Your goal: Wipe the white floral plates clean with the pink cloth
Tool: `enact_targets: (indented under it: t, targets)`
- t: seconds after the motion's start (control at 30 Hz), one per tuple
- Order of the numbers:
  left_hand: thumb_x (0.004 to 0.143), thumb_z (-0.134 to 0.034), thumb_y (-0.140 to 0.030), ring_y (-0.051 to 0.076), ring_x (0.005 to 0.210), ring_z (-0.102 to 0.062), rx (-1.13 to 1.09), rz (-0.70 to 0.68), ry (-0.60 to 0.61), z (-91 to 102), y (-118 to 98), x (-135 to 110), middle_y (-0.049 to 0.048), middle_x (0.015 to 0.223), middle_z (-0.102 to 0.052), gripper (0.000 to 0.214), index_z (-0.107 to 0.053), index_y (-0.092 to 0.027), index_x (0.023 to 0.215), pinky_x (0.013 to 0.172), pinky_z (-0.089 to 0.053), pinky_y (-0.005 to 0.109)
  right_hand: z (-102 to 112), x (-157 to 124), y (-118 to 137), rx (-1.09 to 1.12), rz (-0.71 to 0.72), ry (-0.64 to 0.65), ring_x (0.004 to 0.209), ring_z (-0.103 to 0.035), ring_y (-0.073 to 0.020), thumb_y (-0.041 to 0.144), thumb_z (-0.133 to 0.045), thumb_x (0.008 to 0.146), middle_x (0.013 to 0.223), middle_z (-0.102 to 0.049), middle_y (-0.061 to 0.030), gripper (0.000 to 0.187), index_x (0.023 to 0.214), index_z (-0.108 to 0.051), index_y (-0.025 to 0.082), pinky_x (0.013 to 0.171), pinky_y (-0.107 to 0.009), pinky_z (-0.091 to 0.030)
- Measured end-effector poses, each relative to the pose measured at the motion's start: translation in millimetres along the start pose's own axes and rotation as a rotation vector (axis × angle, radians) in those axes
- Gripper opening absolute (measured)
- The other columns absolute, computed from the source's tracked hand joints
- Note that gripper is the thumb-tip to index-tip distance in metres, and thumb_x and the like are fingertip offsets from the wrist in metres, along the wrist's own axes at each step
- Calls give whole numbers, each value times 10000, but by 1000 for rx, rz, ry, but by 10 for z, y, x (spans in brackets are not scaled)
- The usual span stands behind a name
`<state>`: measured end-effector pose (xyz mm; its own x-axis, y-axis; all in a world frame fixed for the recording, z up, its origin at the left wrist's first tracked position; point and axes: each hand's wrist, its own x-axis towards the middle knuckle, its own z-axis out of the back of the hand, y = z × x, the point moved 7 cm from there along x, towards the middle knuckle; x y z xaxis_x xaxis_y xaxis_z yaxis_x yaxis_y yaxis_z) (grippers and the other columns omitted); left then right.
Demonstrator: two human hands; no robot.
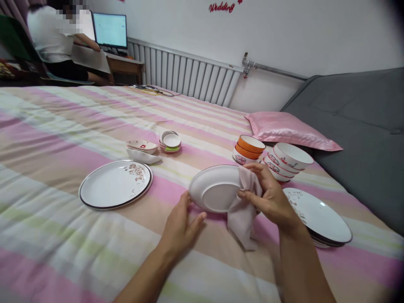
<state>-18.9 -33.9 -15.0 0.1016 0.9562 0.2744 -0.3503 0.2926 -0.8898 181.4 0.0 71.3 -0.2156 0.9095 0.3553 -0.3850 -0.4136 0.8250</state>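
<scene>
A white plate [214, 189] is held tilted above the bed, its underside facing me. My left hand [181, 227] supports the plate's lower left rim, fingers closed on its edge. My right hand [268, 198] is closed on a pale pink cloth [244, 214], pressing it over the plate's right rim; the cloth hangs down below the plate.
On the striped bedspread [47, 126] lie a flowered plate [115, 184] at left, a stack of plates [318, 216] at right, orange bowls [249, 149], white red-patterned bowls [288, 162], small saucers [170, 141] and dishes [142, 147]. A pink pillow [287, 130] lies behind. A person [53, 38] sits at a far desk.
</scene>
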Motion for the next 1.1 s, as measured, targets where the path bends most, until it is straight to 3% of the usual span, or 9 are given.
enact_targets:
  t: [0.07, 0.13, 0.27, 0.37, 0.47, 0.6, 0.8, 0.93, 1.1]
  targets:
    - [790, -571, -341, 269, 1111, -512, 141, -109, 62, -58, -73, 2, 126, 1202, -564, 464, -471, -203, 1221, 930, -407, 423, 50, -29, 99, -82, 41, -15, 985, -541, -201, 191, -638, 723, 1146, -520, -41, 536, 1202, -417, 287, 792, -299, -470]
    - [741, -620, -339, 299, 1130, -491, 267, -161, 86, -99, -83, 3, 129, 1197, -564, 418, -560, -196, 1130, 962, -380, 459, -13, -40, 177, -175, 79, 63, 1033, -530, -213, 148, -608, 731, 1176, -521, -36, 531, 1214, -450, 301, 849, -323, -452]
    - [716, -640, -381, 316, 1127, -504, 304, -32, -73, -13, 56, 13, 156, 1197, -557, 499, -537, -162, 1152, 939, -405, 487, -198, -37, 260, -253, 133, 212, 1037, -538, -229, 95, -526, 761, 1122, -565, -38, 461, 1176, -533, 294, 892, -369, -433]
    - [732, -633, -396, 283, 1115, -528, 174, 28, -194, 69, 100, -6, 160, 1238, -529, 656, -388, -158, 1292, 896, -456, 444, -229, -28, 286, -272, 146, 211, 1015, -545, -232, 77, -521, 752, 1100, -573, -41, 472, 1172, -544, 293, 890, -381, -435]
    - [776, -610, -323, 247, 1154, -512, 116, -116, -180, 60, -30, -18, 127, 1302, -498, 647, -323, -209, 1345, 939, -438, 404, -242, -32, 311, -286, 158, 206, 991, -551, -232, 76, -539, 740, 1086, -580, -40, 484, 1170, -542, 299, 866, -377, -445]
    - [817, -573, -250, 220, 1084, -554, 143, -242, -228, 94, -164, -50, 94, 1243, -553, 559, -355, -242, 1332, 905, -455, 363, -306, -43, 373, -327, 195, 216, 929, -557, -221, 81, -541, 740, 1037, -589, -36, 486, 1170, -543, 307, 820, -368, -452]
    - [803, -598, -236, 197, 909, -570, 237, -296, -277, 109, -246, -75, 68, 1094, -592, 565, -375, -270, 1320, 801, -463, 333, -391, -56, 442, -380, 234, 241, 843, -551, -202, 101, -535, 756, 934, -596, -33, 440, 1149, -561, 297, 732, -334, -450]
    - [821, -573, -238, 171, 809, -540, 271, -274, -277, 92, -242, -76, 30, 936, -579, 556, -357, -291, 1331, 740, -449, 301, -379, -50, 417, -371, 220, 248, 879, -555, -205, 111, -552, 763, 968, -600, -33, 425, 1144, -556, 299, 766, -342, -452]
    - [836, -551, -258, 175, 810, -536, 290, -247, -274, 74, -218, -66, 37, 947, -577, 550, -343, -289, 1345, 751, -436, 313, -306, -11, 341, -290, 188, 210, 996, -558, -229, 192, -599, 770, 1088, -602, -36, 382, 1135, -550, 294, 882, -384, -441]
